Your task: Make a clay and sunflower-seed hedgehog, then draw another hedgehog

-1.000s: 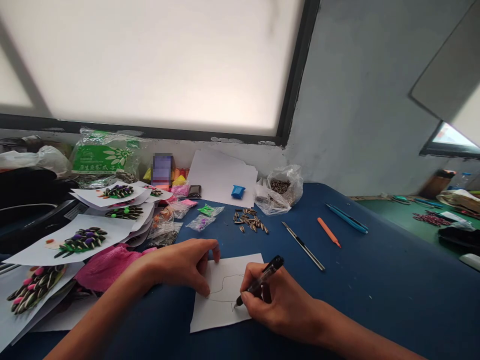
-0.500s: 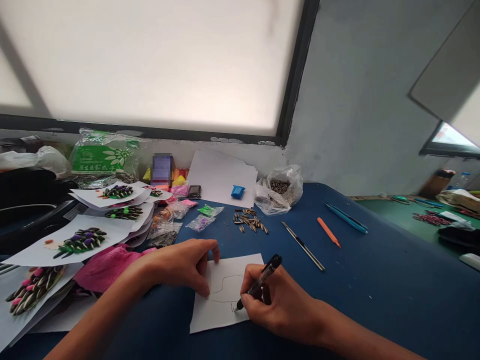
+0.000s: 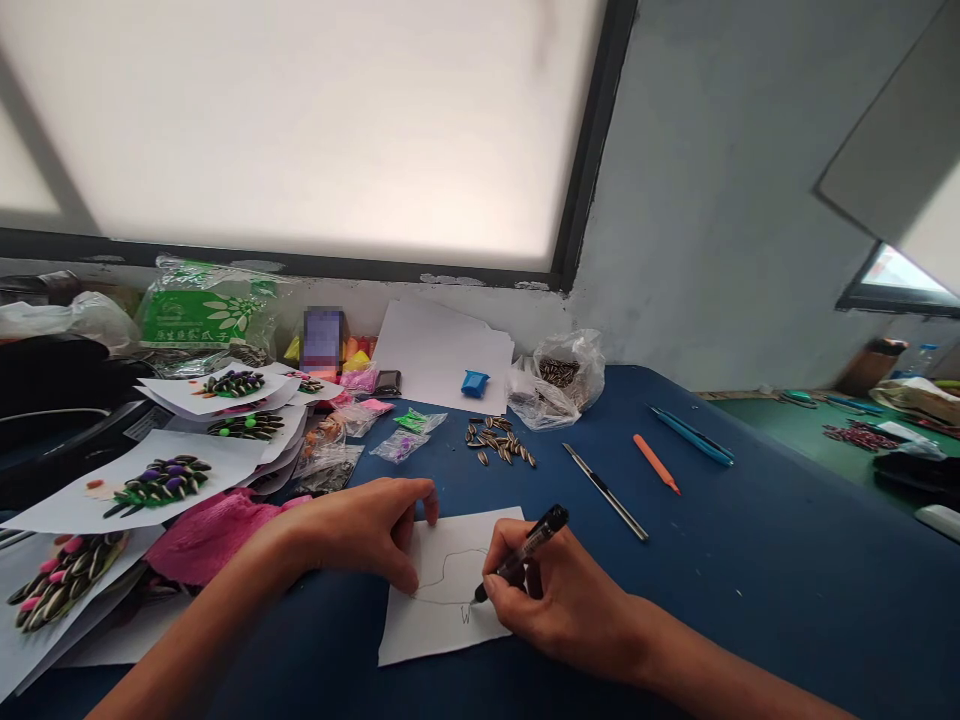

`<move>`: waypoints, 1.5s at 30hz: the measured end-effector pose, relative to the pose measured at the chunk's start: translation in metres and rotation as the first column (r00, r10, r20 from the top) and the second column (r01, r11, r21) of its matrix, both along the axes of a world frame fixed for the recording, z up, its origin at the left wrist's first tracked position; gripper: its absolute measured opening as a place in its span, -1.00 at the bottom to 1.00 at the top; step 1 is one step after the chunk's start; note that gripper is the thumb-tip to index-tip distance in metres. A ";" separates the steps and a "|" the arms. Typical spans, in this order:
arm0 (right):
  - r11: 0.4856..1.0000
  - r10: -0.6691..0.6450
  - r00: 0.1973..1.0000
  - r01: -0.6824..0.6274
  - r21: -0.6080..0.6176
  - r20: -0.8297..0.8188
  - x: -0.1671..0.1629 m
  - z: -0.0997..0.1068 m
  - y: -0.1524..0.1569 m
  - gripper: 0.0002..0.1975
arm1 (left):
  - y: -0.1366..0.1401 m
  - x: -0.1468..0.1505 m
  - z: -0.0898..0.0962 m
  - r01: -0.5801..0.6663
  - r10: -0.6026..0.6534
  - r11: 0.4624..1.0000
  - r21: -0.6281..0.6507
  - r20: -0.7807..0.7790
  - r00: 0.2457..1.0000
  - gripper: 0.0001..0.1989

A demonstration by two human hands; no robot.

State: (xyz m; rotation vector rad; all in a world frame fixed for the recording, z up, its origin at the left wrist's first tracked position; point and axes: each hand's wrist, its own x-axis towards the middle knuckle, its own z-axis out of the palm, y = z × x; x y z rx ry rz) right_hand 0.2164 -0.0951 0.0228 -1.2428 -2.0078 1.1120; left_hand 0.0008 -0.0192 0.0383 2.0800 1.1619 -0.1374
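Note:
A white sheet of paper (image 3: 409,635) lies on the blue table, bearing a thin curved outline and a small W-like mark below it. My right hand (image 3: 562,600) is closed around a black pen (image 3: 529,548), its tip at the paper just right of that mark. On the sheet's left side rests my left hand (image 3: 375,530), thumb and index finger spread apart, fingertips touching the paper's left and upper edge. Part of the outline is hidden behind my right hand. Loose sunflower seeds (image 3: 501,442) lie beyond the sheet.
To the right are a craft knife (image 3: 604,492), an orange marker (image 3: 657,465) and blue tweezers (image 3: 691,436). An open plastic bag of seeds (image 3: 559,375) stands by the wall. Seed-decorated papers (image 3: 232,470) are stacked left, near small clay packets (image 3: 401,445) and a blue packet (image 3: 474,383).
The pen tip has moved slightly right and up, and the W-like mark shows more fully. My left hand keeps its place on the paper.

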 end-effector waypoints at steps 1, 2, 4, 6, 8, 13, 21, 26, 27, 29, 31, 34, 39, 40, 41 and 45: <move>1.000 -0.006 1.000 0.006 0.000 -0.001 0.001 0.000 0.000 -0.88 | 0.000 0.000 0.000 0.002 -0.002 1.000 0.000 0.001 1.000 -0.51; 1.000 -0.012 1.000 0.012 -0.002 0.000 0.002 0.000 0.000 -0.88 | 0.000 -0.001 0.000 0.003 -0.003 1.000 0.000 0.003 1.000 -0.51; 1.000 -0.021 1.000 0.021 -0.010 0.000 0.005 0.001 0.001 -0.88 | 0.001 -0.001 -0.001 0.007 -0.007 1.000 0.002 0.006 1.000 -0.51; 1.000 -0.023 1.000 0.023 -0.019 -0.002 0.007 0.001 0.001 -0.87 | 0.001 -0.001 -0.002 0.010 -0.010 1.000 0.006 0.004 1.000 -0.51; 0.999 -0.022 1.000 0.022 -0.028 -0.004 0.009 0.002 0.001 -0.86 | 0.002 0.000 -0.002 0.013 -0.013 1.000 0.007 0.004 1.000 -0.52; 1.000 0.003 1.000 -0.003 -0.012 0.015 0.008 0.002 0.000 -0.85 | 0.001 0.000 0.000 0.003 -0.003 1.000 0.008 -0.013 1.000 -0.51; 1.000 0.011 0.999 -0.011 0.008 0.046 0.008 0.000 0.001 -0.86 | 0.000 0.000 -0.001 -0.004 0.004 1.000 0.001 -0.001 1.000 -0.52; 1.000 0.010 0.999 -0.010 0.000 0.049 0.008 -0.001 0.001 -0.86 | 0.001 -0.001 -0.002 -0.003 0.003 1.000 0.010 0.001 1.000 -0.52; 1.000 0.010 0.999 -0.010 -0.005 0.049 0.007 0.000 0.001 -0.86 | 0.001 -0.001 -0.002 -0.001 0.001 1.000 0.012 -0.001 1.000 -0.52; 1.000 0.016 0.999 -0.015 -0.018 0.046 0.007 0.001 0.000 -0.86 | 0.001 -0.001 -0.003 0.003 -0.003 1.000 0.016 -0.005 1.000 -0.52; 1.000 0.021 0.999 -0.020 -0.021 0.040 0.007 0.001 0.000 -0.87 | 0.002 -0.001 -0.003 0.005 -0.005 1.000 0.014 -0.002 1.000 -0.51; 0.999 0.026 0.999 -0.025 -0.020 0.047 0.008 0.001 0.000 -0.87 | 0.002 -0.001 -0.004 0.001 -0.001 1.000 0.006 0.001 1.000 -0.52; 1.000 0.019 0.998 -0.018 -0.018 0.059 0.007 0.001 0.001 -0.87 | 0.002 0.000 -0.003 -0.006 0.006 1.000 0.001 0.004 1.000 -0.52; 1.000 0.020 0.998 -0.019 -0.016 0.057 0.007 0.002 0.001 -0.87 | 0.001 0.000 -0.002 -0.006 0.006 1.000 0.000 0.003 1.000 -0.52; 1.000 0.019 0.998 -0.018 -0.014 0.055 0.007 0.002 0.001 -0.87 | 0.001 0.000 -0.002 -0.006 0.006 1.000 0.001 0.000 1.000 -0.52; 1.000 0.012 0.998 -0.012 -0.005 0.057 0.006 0.004 0.002 -0.86 | 0.000 0.001 -0.001 -0.008 0.008 1.000 -0.009 -0.009 1.000 -0.51</move>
